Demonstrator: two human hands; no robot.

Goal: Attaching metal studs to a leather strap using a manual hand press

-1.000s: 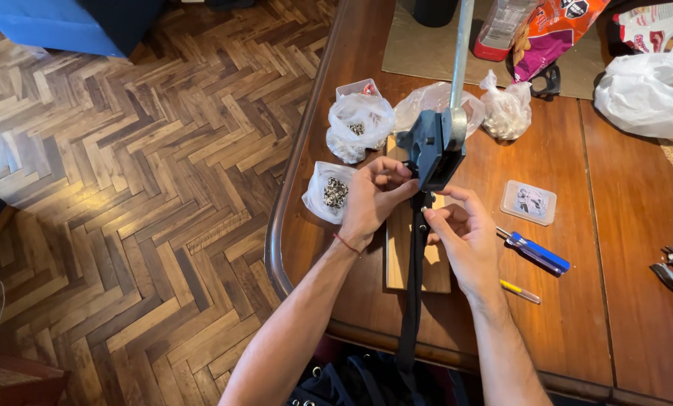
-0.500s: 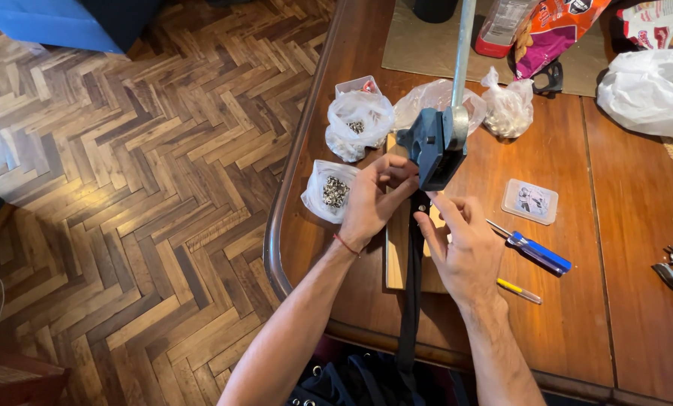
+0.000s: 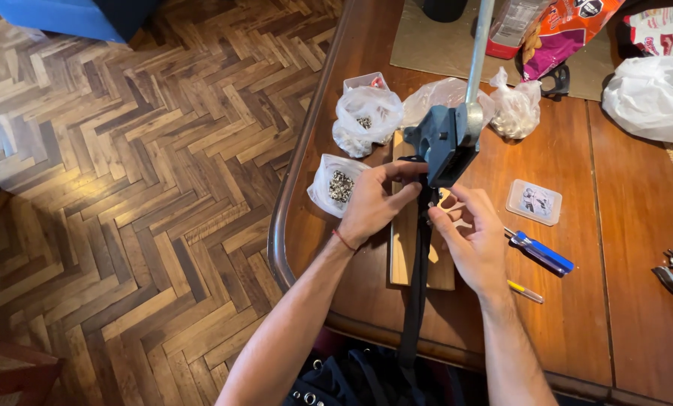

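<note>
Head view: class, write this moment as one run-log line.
left hand: at black strap under press | right hand: on strap | blue-grey hand press: on wooden board | bag of eyelets: beside left hand

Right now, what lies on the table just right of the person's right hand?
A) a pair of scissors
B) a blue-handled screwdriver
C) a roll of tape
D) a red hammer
B: a blue-handled screwdriver lies on the wooden table just beside the right hand, which works with the left hand on a black strap under the grey hand press.
</note>
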